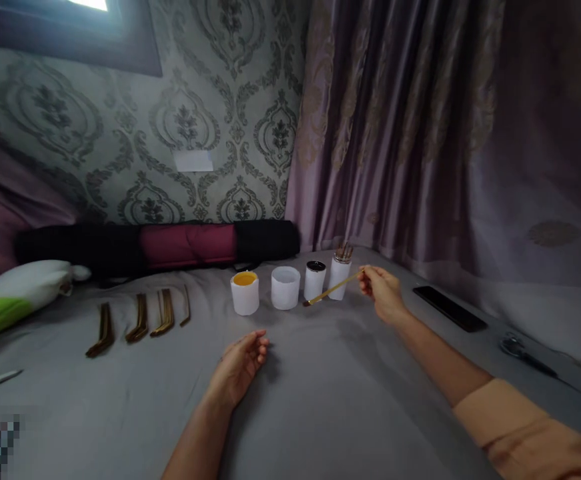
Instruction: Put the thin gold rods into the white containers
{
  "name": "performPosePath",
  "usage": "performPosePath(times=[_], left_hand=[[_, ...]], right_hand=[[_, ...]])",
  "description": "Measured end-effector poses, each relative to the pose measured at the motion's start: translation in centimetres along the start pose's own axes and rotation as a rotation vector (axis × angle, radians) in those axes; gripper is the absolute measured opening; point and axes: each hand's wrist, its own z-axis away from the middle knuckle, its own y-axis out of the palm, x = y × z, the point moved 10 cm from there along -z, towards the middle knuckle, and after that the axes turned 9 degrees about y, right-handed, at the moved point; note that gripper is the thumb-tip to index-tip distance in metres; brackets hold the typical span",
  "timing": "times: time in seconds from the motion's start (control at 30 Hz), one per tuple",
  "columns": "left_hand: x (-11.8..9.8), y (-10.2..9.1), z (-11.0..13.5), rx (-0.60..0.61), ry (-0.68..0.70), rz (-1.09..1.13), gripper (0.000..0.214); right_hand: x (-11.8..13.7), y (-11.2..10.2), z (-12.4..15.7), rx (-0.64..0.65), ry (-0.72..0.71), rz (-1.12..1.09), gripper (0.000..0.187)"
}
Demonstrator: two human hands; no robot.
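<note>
A thin golden stick (337, 287) with a darker, brush-like end is pinched in my right hand (381, 292). It slants down to the left, its dark end in front of the white-wrapped container with a dark top (315, 283). Behind the stick stands a white-wrapped jar (339, 273) with several thin brown sticks. To the left are a white container with a pale inside (285, 290) and a white cup (245, 297) with yellow-orange contents. My left hand (243, 363) rests below these, fingers loosely curled and apart, nothing visible in them.
Bundles of bent golden-brown sticks (165, 313) lie on the grey sheet (135, 407) at left. A dark phone (449, 308) and a black-handled tool (525, 353) lie at right. A black and maroon roll (185, 245) runs along the wall, near a white-green plush (20, 293).
</note>
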Motion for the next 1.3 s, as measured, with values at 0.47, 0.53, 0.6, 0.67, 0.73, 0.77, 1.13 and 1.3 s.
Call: performPosePath(times=[0.47,0.53,0.6,0.67,0.73,0.77,1.13,1.3], left_hand=[[-0.2,0.0,0.1,-0.007,0.003,0.002,0.013],[-0.2,-0.1,0.1,-0.009,0.002,0.001,0.013],[-0.2,-0.1,0.2,-0.015,-0.001,-0.001,0.013],[-0.3,-0.1,0.2,-0.018,-0.002,-0.002,0.013],[-0.3,0.0,0.2,-0.016,-0.001,0.000,0.013],[-0.2,0.0,0.2,-0.014,-0.001,0.001,0.013],[0.0,-0.3,-0.4,-0.013,-0.009,0.000,0.014],[0.1,-0.4,-0.5,-0.004,-0.003,-0.006,0.015]], right_hand=[[7.3,-3.3,-3.7,-0.136,-0.198,0.105,0.011],[8.5,-3.3,-4.1,-0.140,-0.231,0.113,0.011],[9.5,-3.2,-4.5,-0.157,-0.249,0.122,0.011],[10.6,-3.2,-4.9,-0.175,-0.270,0.135,0.011],[11.7,-3.2,-5.2,-0.194,-0.299,0.154,0.013],[12.2,-3.2,-5.4,-0.202,-0.320,0.165,0.013],[16.5,-2.3,-6.7,-0.296,-0.543,0.385,0.016],[16.6,-2.1,-7.4,-0.338,-0.549,0.464,0.021]])
